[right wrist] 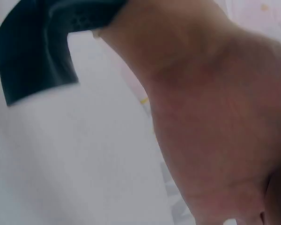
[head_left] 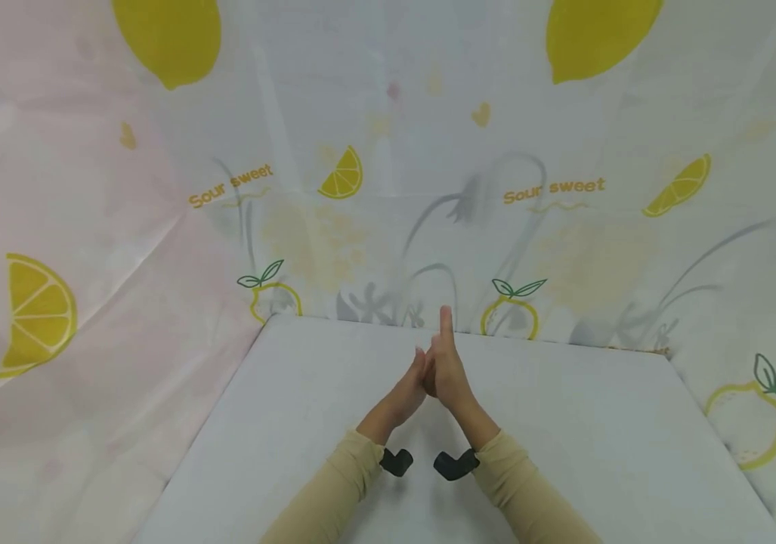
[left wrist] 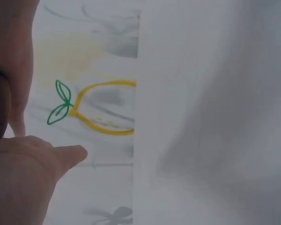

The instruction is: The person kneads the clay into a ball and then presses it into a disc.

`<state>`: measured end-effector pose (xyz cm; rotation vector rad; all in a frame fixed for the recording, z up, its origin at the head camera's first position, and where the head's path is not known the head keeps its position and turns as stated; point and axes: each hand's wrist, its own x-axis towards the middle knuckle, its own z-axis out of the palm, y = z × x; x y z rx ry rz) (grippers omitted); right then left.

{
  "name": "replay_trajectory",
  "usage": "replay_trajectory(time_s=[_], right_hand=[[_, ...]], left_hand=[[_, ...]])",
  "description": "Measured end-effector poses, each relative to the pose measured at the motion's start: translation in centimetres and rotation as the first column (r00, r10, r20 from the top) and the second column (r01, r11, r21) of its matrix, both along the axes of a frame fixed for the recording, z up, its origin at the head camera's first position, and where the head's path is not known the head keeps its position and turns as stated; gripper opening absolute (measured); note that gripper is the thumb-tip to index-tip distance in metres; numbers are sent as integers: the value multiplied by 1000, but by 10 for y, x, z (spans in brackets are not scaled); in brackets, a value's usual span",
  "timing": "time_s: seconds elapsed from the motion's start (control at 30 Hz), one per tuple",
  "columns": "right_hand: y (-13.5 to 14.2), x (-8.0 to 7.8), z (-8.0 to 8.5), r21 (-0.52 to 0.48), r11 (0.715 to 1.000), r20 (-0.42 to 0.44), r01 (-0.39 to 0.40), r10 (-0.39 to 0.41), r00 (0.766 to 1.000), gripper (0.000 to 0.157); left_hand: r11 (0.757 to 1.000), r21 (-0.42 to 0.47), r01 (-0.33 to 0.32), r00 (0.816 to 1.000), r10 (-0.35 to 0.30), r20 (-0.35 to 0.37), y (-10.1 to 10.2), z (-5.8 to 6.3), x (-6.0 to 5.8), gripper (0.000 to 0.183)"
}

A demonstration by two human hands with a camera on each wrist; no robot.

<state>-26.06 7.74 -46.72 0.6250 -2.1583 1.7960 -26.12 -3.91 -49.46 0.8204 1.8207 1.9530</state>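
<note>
Pale printed fabric [head_left: 388, 113] is hung along the left, far and right sides of a white counter [head_left: 585, 423]. Over the middle of the counter two bare hands are brought together, the left hand [head_left: 404, 394] and the right hand [head_left: 454, 378], in contact at their upper parts while the wrists are kept apart, so that a peak is formed. On the right hand, one finger [head_left: 446, 325] is held straight toward the far side; its other fingers are mostly hidden. The left hand's fingers are set against the inner side of the right hand, but whether they are straight or curled cannot be told.

Both forearms are stretched forward from the near side and angled inward, covered by two pale yellow sleeves [head_left: 333, 483]. Two black bent pieces [head_left: 456, 465] are worn, one at the inner side of each wrist. Soft shadows are cast on the counter below.

Farther out, in the head view, two large lemons [head_left: 170, 38], three lemon slices [head_left: 343, 177], three outlined lemons [head_left: 510, 300] with green leaves and two "Sour sweet" letterings [head_left: 554, 190] are printed on the fabric.
</note>
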Motion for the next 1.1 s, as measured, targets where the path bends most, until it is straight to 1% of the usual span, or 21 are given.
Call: replay_trajectory(time_s=[0.07, 0.1, 0.17, 0.2, 0.3, 0.4, 0.47, 0.57, 0.63, 0.7, 0.77, 0.87, 0.93, 1.0, 1.1], right_hand=[[4, -4, -2, 0, 1000, 16, 26, -26, 1000, 62], [5, -6, -4, 4, 999, 18, 32, -32, 999, 62], [7, -6, -6, 4, 1000, 33, 28, -28, 999, 62], [7, -5, -7, -4, 1000, 43, 12, -12, 999, 62], [6, -1, -12, -3, 1000, 66, -29, 29, 997, 61], [1, 6, -17, 0, 999, 87, -53, 53, 995, 61], [-3, 12, -19, 26, 998, 83, -61, 59, 995, 61], [-10, 21, -19, 56, 995, 66, -77, 73, 995, 60], [-13, 26, -19, 71, 994, 52, -79, 75, 996, 61], [-14, 30, -18, 74, 995, 39, -72, 69, 997, 62], [-15, 31, -16, 80, 996, 26, -46, 44, 999, 62], [-14, 30, -8, 107, 994, 8, -4, 3, 1000, 63], [-13, 27, -2, 114, 993, 3, 18, -18, 1000, 64], [-12, 23, 4, 93, 995, -3, 21, -21, 1000, 65], [-10, 16, 11, 71, 997, -19, 25, -24, 1000, 66]], left_hand=[[999, -19, 38, 999, -39, -31, -1, 3, 0, 99], [999, -13, 43, 998, -44, -35, -1, 4, 0, 99], [999, 23, 35, 999, -34, -27, 0, 6, 0, 97], [999, 51, 17, 1000, -16, -23, 1, 8, 0, 97], [990, 127, -58, 998, 60, -17, 1, 12, -1, 92], [978, 145, -147, 988, 152, -22, 1, 15, -2, 91], [968, 130, -215, 976, 219, -15, 1, 16, -4, 89], [942, 81, -325, 946, 325, 6, 3, 15, -7, 84], [930, 45, -366, 931, 365, 14, 4, 13, -9, 78], [930, 11, -368, 930, 368, 8, 5, 11, -10, 75], [939, -16, -344, 939, 344, -5, 5, 9, -9, 73], [953, -61, -298, 954, 297, -30, 6, 6, -6, 71], [957, -76, -279, 960, 276, -50, 6, 4, -4, 70], [962, -87, -259, 965, 256, -49, 6, 1, -2, 72], [977, -60, -203, 979, 203, -3, 6, -3, 3, 79]])
